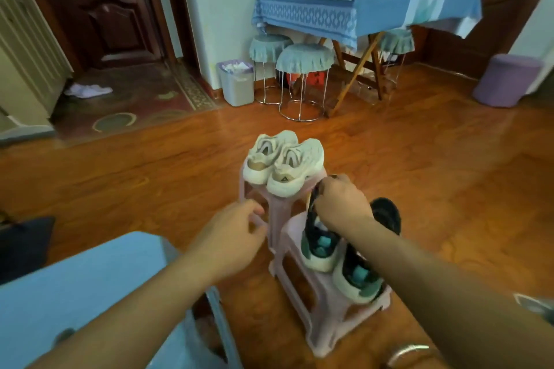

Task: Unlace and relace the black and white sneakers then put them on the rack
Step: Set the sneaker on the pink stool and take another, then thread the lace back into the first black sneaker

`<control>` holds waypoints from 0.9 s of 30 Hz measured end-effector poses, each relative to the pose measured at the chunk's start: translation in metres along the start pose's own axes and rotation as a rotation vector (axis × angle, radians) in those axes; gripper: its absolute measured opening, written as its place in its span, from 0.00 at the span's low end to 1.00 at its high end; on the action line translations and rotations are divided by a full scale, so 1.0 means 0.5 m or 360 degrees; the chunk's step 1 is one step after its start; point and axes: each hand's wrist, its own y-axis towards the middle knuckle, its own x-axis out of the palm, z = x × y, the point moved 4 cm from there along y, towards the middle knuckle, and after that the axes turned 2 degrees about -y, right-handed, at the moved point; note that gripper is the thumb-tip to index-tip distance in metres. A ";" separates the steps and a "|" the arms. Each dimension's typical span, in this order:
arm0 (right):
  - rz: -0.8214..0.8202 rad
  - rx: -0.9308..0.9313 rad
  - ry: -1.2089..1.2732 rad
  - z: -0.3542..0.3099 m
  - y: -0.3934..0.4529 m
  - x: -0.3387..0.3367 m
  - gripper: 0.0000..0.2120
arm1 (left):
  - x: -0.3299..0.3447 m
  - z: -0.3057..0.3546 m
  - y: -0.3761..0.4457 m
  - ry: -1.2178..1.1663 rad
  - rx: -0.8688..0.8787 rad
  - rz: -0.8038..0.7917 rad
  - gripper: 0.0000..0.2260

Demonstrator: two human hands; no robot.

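- While the right hand [338, 204] is pinching the tongue end of one black and white sneaker [317, 237], both dark sneakers are sitting on the pink rack [302, 290], lower tier.
- Left hand [236, 234] is hovering beside the rack frame, fingers loosely curled, holding nothing.
- Risk: lifting one-handed is likely nudging the neighbouring sneaker [359, 275] off the edge.
- Cream sneakers [284, 165] above are overhanging; jolting the rack could be tipping them.

Right hand [338, 204] hides the left black sneaker's [317, 243] front; its fingers unseen. Far bench [374, 9] clutter blurred, unreadable.
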 end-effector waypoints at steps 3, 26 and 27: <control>-0.0130 0.0191 -0.0292 0.114 -0.116 0.010 0.08 | 0.028 0.000 -0.157 -0.0077 -0.0058 0.0028 0.13; -0.0306 -0.1332 0.0178 -0.305 -0.399 -0.099 0.11 | -0.292 -0.237 -0.594 0.0725 -0.0351 0.0580 0.47; -0.0374 -0.1401 0.0077 -0.354 -0.382 -0.070 0.12 | -0.287 -0.251 -0.603 0.0740 -0.0384 0.0474 0.48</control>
